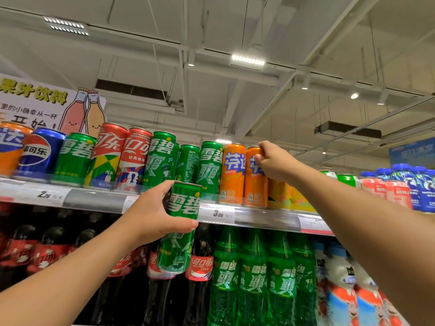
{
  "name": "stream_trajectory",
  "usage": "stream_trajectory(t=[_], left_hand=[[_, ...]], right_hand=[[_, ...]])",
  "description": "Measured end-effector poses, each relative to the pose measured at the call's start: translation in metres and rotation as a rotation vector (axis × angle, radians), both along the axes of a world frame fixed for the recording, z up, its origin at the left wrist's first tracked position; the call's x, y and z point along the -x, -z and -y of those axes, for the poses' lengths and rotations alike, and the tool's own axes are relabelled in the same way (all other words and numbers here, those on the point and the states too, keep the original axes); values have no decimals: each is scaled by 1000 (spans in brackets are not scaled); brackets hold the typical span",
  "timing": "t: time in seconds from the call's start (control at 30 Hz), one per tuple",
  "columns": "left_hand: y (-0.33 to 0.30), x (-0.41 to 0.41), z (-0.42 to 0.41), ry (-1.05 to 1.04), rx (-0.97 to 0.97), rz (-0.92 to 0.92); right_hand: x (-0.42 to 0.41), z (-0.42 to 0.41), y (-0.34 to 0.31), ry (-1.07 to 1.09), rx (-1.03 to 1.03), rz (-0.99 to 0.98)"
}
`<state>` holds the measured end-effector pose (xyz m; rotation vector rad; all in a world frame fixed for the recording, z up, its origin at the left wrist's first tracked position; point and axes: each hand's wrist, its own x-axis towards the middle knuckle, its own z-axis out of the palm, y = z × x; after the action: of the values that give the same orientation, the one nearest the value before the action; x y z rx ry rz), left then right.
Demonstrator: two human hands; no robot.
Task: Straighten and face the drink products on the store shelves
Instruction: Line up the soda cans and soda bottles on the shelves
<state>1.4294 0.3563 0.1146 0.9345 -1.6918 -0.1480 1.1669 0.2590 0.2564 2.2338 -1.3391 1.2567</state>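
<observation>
1. Looking up from below in the head view, a top shelf (98, 201) runs across the frame with a clear front lip and price tags (50, 195) on its edge.
2. Standing along it are tall cans: orange, blue, green and red ones to the left, green ones in the middle, orange ones to the right.
3. The left hand (150, 215) is wrapped around a green can (180, 228), thumb below and fingers at the top, holding it in front of the shelf edge, off the shelf and slightly tilted.
4. The right hand (275, 162) pinches the top of an orange can (255, 182) that stands on the shelf just beside another orange can (231, 174).
5. Below are dark cola bottles (200, 267), green bottles (254, 278) and white bottles.
6. Overhead is a white ceiling with beams, strip lights (247, 60) and vents; a juice sign (51, 104) stands at upper left.
</observation>
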Motion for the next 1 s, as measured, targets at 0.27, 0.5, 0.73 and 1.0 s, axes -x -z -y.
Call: stream_trajectory(t=[0.27,0.5,0.73,1.0], left_hand=[[0,1,2,52,-13,-62],[0,2,-5,43,17,7],[2,-2,-5,55,32,41],[4,-35,-11,-258,119,387]], right_hand=[[-37,-56,50,-217,446,-22],[-97,-84,111,-450,-89,47],[-96,-82,112,-490,-51,89],[-83,-93,75,-568,-13,220]])
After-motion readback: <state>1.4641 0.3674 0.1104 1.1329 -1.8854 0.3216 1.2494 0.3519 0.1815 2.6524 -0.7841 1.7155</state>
